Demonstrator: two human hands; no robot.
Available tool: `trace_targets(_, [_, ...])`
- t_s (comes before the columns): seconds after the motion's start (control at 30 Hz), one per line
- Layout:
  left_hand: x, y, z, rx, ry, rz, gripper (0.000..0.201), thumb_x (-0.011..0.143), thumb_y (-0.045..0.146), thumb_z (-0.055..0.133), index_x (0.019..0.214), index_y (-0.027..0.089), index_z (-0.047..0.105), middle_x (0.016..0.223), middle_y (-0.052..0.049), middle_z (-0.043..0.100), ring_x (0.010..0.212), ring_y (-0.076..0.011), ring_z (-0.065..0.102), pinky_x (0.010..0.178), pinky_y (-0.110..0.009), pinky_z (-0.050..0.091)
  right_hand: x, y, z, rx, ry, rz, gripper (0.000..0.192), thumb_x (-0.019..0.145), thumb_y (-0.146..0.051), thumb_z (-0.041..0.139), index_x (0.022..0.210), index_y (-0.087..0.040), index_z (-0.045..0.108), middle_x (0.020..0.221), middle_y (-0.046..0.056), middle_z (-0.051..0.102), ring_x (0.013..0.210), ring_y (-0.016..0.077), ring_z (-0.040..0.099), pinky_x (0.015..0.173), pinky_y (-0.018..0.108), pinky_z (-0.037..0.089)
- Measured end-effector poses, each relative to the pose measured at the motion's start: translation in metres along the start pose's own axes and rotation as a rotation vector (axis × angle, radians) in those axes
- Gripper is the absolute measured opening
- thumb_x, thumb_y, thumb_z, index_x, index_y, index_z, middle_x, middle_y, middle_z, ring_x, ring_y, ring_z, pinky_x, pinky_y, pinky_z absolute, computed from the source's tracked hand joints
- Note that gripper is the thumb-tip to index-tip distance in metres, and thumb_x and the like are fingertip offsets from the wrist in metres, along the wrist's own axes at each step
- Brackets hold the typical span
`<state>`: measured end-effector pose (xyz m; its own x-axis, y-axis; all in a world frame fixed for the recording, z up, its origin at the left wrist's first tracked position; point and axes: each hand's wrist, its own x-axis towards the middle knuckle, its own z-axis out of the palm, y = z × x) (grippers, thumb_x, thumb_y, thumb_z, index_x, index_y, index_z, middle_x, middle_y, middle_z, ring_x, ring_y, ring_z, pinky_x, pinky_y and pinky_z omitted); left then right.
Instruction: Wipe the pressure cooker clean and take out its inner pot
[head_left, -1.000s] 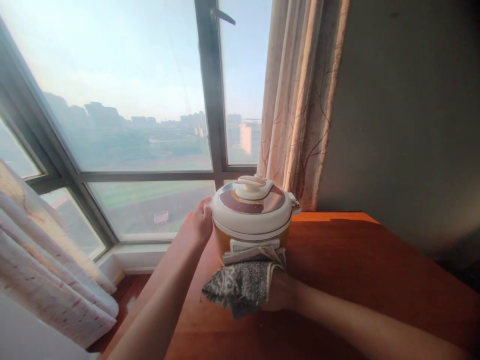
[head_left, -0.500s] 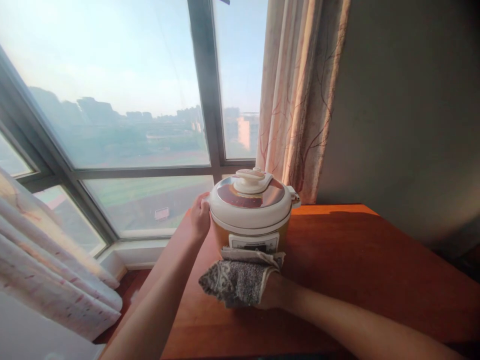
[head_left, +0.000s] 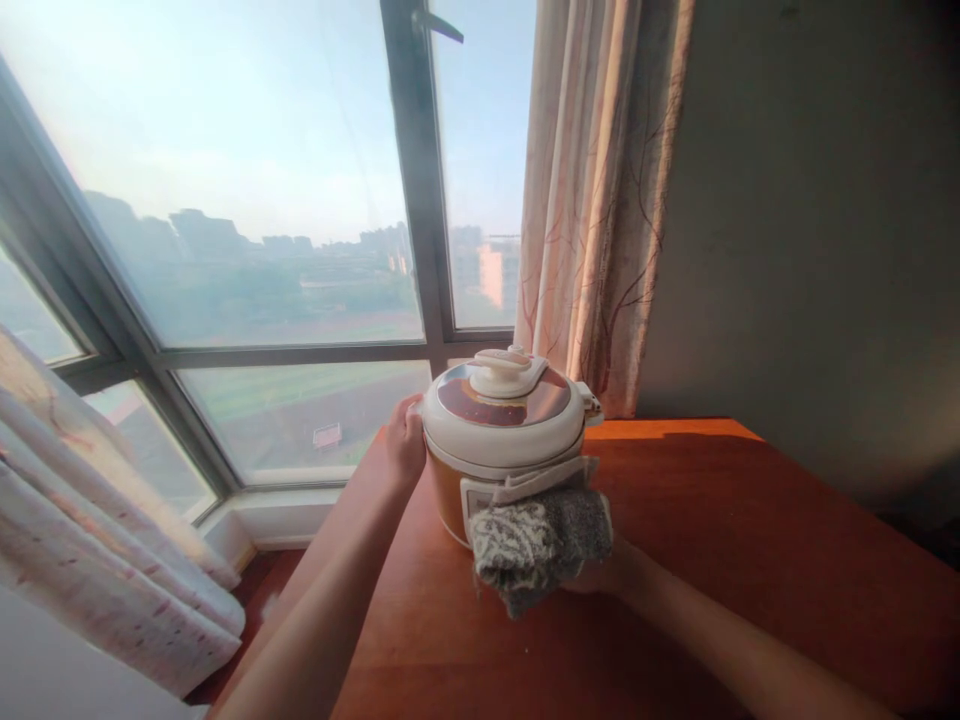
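Observation:
An electric pressure cooker [head_left: 510, 450] with a white lid, a shiny top and a gold-brown body stands upright on the wooden table [head_left: 697, 560]. My left hand [head_left: 407, 440] is closed round the handle on its left side. At the front, my right hand [head_left: 600, 572] is closed on a grey and cream patterned cloth [head_left: 540, 540], which bunches over most of the fingers. The cloth lies against the cooker's front and covers much of the control panel [head_left: 475, 497].
Tall windows [head_left: 262, 260] in grey frames rise behind and to the left. A patterned curtain [head_left: 585, 200] hangs behind the table, and a pale one [head_left: 97, 560] is at the lower left. The bare wall [head_left: 810, 250] stands right.
My right hand has moved the cloth to the right across the cooker's front, uncovering the lower left of its body. My left hand keeps its hold. The view has tilted up slightly.

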<state>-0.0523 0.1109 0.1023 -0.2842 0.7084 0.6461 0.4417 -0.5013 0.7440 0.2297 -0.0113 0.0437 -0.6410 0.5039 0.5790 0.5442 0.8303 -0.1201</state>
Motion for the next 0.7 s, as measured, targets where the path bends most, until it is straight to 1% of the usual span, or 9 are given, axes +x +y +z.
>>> trace_targets(0.1, [0.000,0.000,0.001,-0.008,0.006,-0.011,0.037,0.088,0.038,0.041,0.099,0.018,0.070,0.098,-0.008,0.072,0.104,-0.0289,0.063,0.092,-0.039,0.049,0.015,-0.002,-0.016,-0.110,0.000,-0.071,0.047,0.081,-0.030,0.066,0.129,-0.028,0.068,0.137,0.005,0.064,0.130,0.0313,0.057,0.115,0.045,0.039])
trace_targets(0.17, [0.000,0.000,0.001,-0.012,0.008,-0.018,0.036,0.087,0.037,0.041,0.098,0.018,0.069,0.096,-0.007,0.072,0.102,-0.0290,0.063,0.091,-0.039,0.049,0.025,-0.004,-0.027,-0.123,0.067,0.010,0.066,0.080,-0.029,0.065,0.145,-0.026,0.053,0.151,0.008,0.050,0.140,0.0353,0.044,0.120,0.053,0.030])
trace_targets(0.23, [0.000,0.001,0.001,-0.016,0.011,-0.021,0.035,0.087,0.037,0.042,0.097,0.018,0.069,0.095,-0.007,0.072,0.102,-0.0286,0.063,0.091,-0.038,0.049,0.036,-0.005,-0.035,-0.066,0.202,0.103,0.074,0.081,-0.030,0.062,0.151,-0.022,0.043,0.157,0.010,0.041,0.146,0.0361,0.034,0.122,0.057,0.023])
trace_targets(0.33, [-0.001,0.003,0.002,-0.024,0.019,-0.029,0.033,0.087,0.035,0.041,0.095,0.018,0.069,0.097,-0.007,0.072,0.103,-0.0277,0.063,0.093,-0.038,0.047,0.051,-0.009,-0.037,0.066,0.523,0.284,0.066,0.087,-0.031,0.052,0.151,-0.021,0.041,0.159,0.008,0.038,0.149,0.0303,0.029,0.124,0.053,0.019])
trace_targets(0.43, [-0.002,0.004,0.002,-0.024,0.038,-0.056,0.034,0.086,0.032,0.040,0.095,0.018,0.069,0.101,-0.009,0.072,0.103,-0.0278,0.063,0.093,-0.038,0.047,0.061,-0.017,-0.023,0.199,0.858,0.551,0.059,0.093,-0.039,0.044,0.149,-0.019,0.042,0.157,0.010,0.039,0.148,0.0270,0.031,0.123,0.052,0.022])
trace_targets(0.5, [-0.002,0.004,0.003,-0.022,0.047,-0.064,0.034,0.085,0.032,0.040,0.096,0.018,0.069,0.101,-0.009,0.072,0.104,-0.0282,0.063,0.094,-0.039,0.047,0.061,-0.024,-0.006,0.348,1.022,0.776,0.062,0.095,-0.046,0.043,0.147,-0.013,0.042,0.155,0.016,0.042,0.145,0.0273,0.037,0.120,0.051,0.026])
trace_targets(0.57, [-0.002,0.004,0.004,-0.027,0.048,-0.057,0.035,0.086,0.033,0.039,0.096,0.018,0.069,0.102,-0.009,0.072,0.105,-0.0280,0.063,0.095,-0.040,0.047,0.058,-0.034,0.014,0.545,1.109,0.971,0.067,0.093,-0.053,0.043,0.144,-0.008,0.044,0.151,0.020,0.046,0.141,0.0282,0.044,0.117,0.049,0.033])
trace_targets(0.63, [-0.003,0.005,0.004,-0.036,0.046,-0.048,0.035,0.086,0.033,0.039,0.097,0.018,0.069,0.103,-0.009,0.072,0.106,-0.0276,0.063,0.097,-0.040,0.047,0.050,-0.044,0.032,0.696,1.130,1.127,0.073,0.091,-0.057,0.045,0.142,-0.005,0.046,0.148,0.023,0.049,0.139,0.0295,0.046,0.116,0.047,0.035])
trace_targets(0.7, [-0.004,0.006,0.004,-0.040,0.054,-0.043,0.036,0.086,0.032,0.038,0.099,0.018,0.069,0.105,-0.010,0.072,0.106,-0.0275,0.062,0.097,-0.040,0.046,0.039,-0.054,0.049,0.769,1.124,1.253,0.077,0.088,-0.060,0.048,0.142,-0.005,0.047,0.146,0.022,0.051,0.139,0.0307,0.046,0.117,0.046,0.033])
